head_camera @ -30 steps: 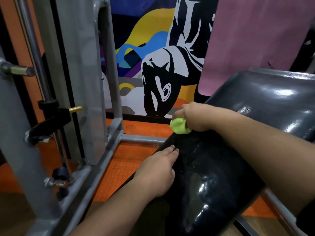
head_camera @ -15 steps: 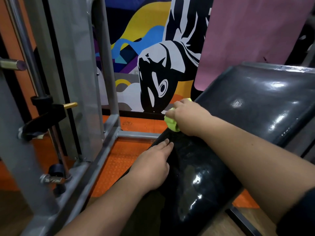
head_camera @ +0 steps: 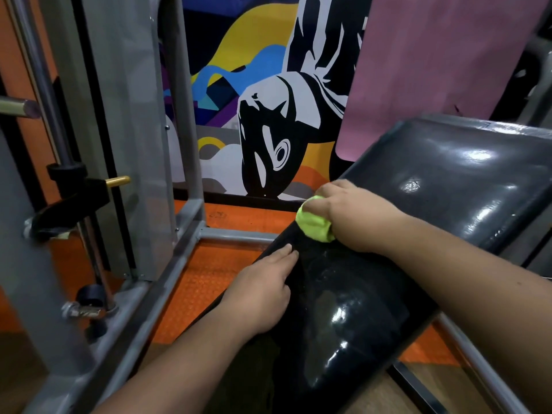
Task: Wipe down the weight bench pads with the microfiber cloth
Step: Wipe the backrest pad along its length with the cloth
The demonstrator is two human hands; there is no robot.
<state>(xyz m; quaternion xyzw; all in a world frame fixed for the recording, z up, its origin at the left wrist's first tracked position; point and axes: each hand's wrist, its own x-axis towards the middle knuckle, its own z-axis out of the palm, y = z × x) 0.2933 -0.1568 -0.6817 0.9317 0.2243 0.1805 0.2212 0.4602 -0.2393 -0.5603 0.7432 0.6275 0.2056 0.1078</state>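
A glossy black seat pad (head_camera: 352, 318) of the weight bench runs from bottom centre up to the middle, with the tilted dark back pad (head_camera: 454, 180) behind it at the right. My right hand (head_camera: 355, 213) is shut on a bunched lime-green microfiber cloth (head_camera: 315, 224), pressing it onto the far left corner of the seat pad. My left hand (head_camera: 263, 291) lies flat on the seat pad's left edge, fingers together and pointing away, holding nothing.
A grey steel rack frame (head_camera: 167, 282) with uprights stands at the left, with a black hook and brass pin (head_camera: 118, 181) and a chrome bar end (head_camera: 18, 107). Orange floor mat (head_camera: 197, 282) lies below. A painted wall mural (head_camera: 268, 115) and pink mat (head_camera: 433, 61) are behind.
My right hand with the cloth has slid along the far end of the seat pad, with more cloth now showing. The left hand stays resting on the pad's edge. The view shifted slightly.
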